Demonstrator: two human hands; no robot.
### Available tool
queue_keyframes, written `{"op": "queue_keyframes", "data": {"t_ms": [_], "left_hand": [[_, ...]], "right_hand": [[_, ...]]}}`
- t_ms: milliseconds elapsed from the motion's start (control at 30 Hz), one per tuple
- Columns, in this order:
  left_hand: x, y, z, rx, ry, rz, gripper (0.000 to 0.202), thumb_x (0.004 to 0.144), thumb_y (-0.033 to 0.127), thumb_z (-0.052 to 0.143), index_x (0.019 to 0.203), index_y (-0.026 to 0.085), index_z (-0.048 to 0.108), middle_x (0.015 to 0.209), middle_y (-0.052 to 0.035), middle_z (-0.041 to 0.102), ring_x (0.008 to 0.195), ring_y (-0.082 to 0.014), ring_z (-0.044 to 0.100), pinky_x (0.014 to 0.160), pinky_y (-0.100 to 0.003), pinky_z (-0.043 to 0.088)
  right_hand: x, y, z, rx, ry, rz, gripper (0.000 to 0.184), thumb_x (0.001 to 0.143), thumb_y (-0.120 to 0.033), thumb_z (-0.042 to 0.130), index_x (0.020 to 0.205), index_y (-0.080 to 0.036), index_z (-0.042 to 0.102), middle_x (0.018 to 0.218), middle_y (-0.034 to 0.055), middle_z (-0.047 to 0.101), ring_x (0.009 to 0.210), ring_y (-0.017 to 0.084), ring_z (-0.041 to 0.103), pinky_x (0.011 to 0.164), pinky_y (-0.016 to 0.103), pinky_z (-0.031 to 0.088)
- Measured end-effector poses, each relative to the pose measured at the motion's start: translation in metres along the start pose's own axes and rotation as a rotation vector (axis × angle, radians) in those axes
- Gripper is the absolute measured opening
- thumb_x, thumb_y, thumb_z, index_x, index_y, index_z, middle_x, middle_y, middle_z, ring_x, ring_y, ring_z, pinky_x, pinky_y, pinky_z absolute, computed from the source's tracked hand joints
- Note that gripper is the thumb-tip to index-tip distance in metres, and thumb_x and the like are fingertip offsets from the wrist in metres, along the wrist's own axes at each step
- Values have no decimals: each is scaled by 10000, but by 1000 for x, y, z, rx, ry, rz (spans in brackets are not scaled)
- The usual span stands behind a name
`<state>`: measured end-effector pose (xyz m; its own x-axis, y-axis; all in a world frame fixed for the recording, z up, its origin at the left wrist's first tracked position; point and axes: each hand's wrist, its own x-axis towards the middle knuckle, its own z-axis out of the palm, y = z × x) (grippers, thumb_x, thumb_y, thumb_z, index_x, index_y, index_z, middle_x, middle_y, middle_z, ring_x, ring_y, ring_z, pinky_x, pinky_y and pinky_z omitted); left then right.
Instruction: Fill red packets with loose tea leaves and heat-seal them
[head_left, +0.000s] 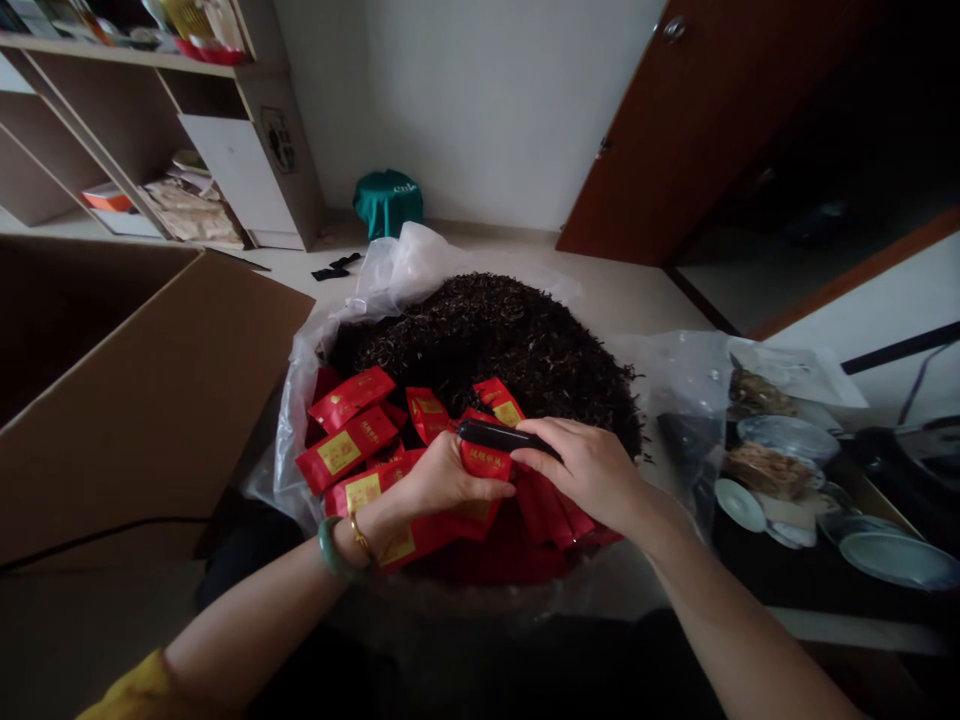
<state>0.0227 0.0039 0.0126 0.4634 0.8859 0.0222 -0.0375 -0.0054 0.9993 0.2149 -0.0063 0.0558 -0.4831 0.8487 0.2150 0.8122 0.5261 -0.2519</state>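
My left hand (444,478) is closed on a red packet (487,462) with gold lettering, thumb across its front. In my right hand (592,468) is a slim black stick-like tool (501,437), lying across the top of that packet; its exact kind cannot be made out. More red packets (360,440), some with gold labels, lie around and under my hands. Behind them rises a heap of dark, twisted dry leaves (517,320), resembling loose tea. Both heap and packets sit within a clear plastic bag (289,400) with its edges folded outward.
A large cardboard box (172,400) stands at the left. On the right, a dark table holds a small white dish (739,505), a glass bowl (787,440) and a black kettle-like thing (907,460). A green-covered bin (390,200) stands by the wall, near shelves (217,170).
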Motion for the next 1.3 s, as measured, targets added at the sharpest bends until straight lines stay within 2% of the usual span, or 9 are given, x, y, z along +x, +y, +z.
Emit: {"op": "queue_keyframes", "data": {"t_ms": [167, 367, 467, 567, 667, 833, 967, 1133, 1300], "left_hand": [[0, -1, 0, -15, 12, -59, 336, 574, 246, 817, 871, 131, 713, 802, -24, 720, 757, -173, 640, 739, -275, 518], [-3, -6, 2, -83, 3, -176, 221, 580, 246, 795, 692, 116, 655, 645, 8, 646, 568, -94, 531, 574, -215, 459], [-3, -4, 2, -83, 11, -195, 243, 569, 261, 807, 674, 120, 639, 634, 9, 634, 557, -92, 521, 561, -214, 454], [-3, -4, 2, -106, 20, -206, 306, 560, 286, 820, 757, 111, 667, 700, -18, 669, 593, -112, 557, 601, -236, 482], [-3, -5, 2, -106, 13, -194, 321, 566, 305, 815, 771, 105, 670, 704, -31, 672, 593, -118, 560, 598, -242, 481], [-4, -6, 4, -48, 5, -144, 289, 572, 306, 803, 739, 122, 653, 669, -11, 640, 581, -108, 525, 567, -229, 457], [-4, -6, 5, -38, -29, -158, 307, 580, 340, 800, 620, 135, 576, 580, 25, 557, 521, -74, 437, 499, -204, 400], [-5, -1, 4, -57, -44, -168, 322, 572, 362, 804, 619, 139, 575, 596, 19, 554, 537, -75, 431, 484, -192, 378], [-4, -1, 2, -73, 100, -209, 387, 629, 478, 764, 680, 127, 608, 576, 15, 543, 502, -69, 427, 457, -188, 356]], "right_hand": [[1, 0, 5, -1, 15, 23, 236, 928, -390, 504, 1023, -228, 648, 962, 66, 739, 846, 213, 705, 694, 297, 550], [2, 6, 1, 131, 11, 56, 268, 934, -395, 481, 1061, -218, 637, 1008, 69, 734, 903, 222, 701, 784, 332, 553], [2, 15, -3, 208, 21, 96, 329, 920, -441, 492, 1115, -210, 621, 1056, 81, 725, 948, 236, 695, 816, 345, 548], [2, 22, -5, 250, 49, 152, 397, 891, -487, 520, 1146, -197, 614, 1085, 95, 719, 974, 258, 689, 827, 369, 548], [2, 21, -6, 295, 3, 146, 411, 865, -491, 564, 1154, -204, 618, 1100, 90, 717, 995, 262, 684, 836, 367, 548], [4, 6, -4, 344, -76, 83, 301, 890, -393, 562, 1129, -222, 626, 1092, 73, 721, 985, 241, 689, 849, 346, 542], [3, 2, -1, 293, -29, 78, 226, 919, -346, 517, 1070, -224, 634, 1024, 62, 736, 925, 227, 702, 812, 328, 545], [2, 4, 3, 251, 2, 74, 211, 920, -350, 508, 1049, -240, 633, 993, 50, 739, 885, 222, 707, 761, 310, 549], [2, 2, 3, 255, -8, 73, 212, 926, -353, 499, 1050, -232, 621, 995, 52, 734, 890, 222, 704, 763, 308, 542]]}}
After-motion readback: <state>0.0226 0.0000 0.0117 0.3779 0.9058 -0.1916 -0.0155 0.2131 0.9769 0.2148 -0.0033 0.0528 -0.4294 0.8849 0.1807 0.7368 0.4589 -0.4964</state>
